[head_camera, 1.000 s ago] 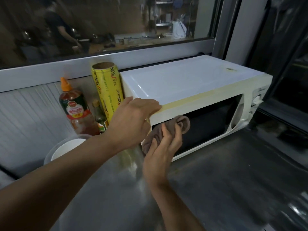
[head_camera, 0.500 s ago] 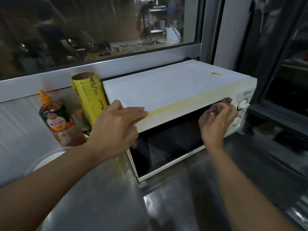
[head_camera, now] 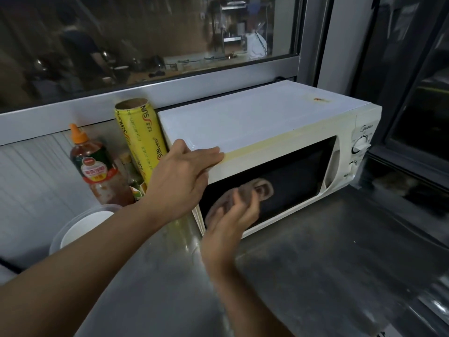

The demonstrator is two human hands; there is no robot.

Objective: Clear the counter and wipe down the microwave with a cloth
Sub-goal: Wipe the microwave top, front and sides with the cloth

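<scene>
Our right hand (head_camera: 230,215), fingers flat pressing cloth (head_camera: 245,193), swept back left across microwave (head_camera: 279,132) door; left hand (head_camera: 179,176) still braces its corner, fingers spread. Door wiping continues.

My left hand (head_camera: 179,181) reaches forward on a bare, outstretched arm, palm down, fingers (head_camera: 209,154) straight and pressed flat together with the thumb tucked below them. My right hand (head_camera: 226,229) is raised on a bent wrist, back toward me, its blurred fingers (head_camera: 252,200) extended and slightly spread, pressing forward. Both forearms enter from the lower edge.
</scene>
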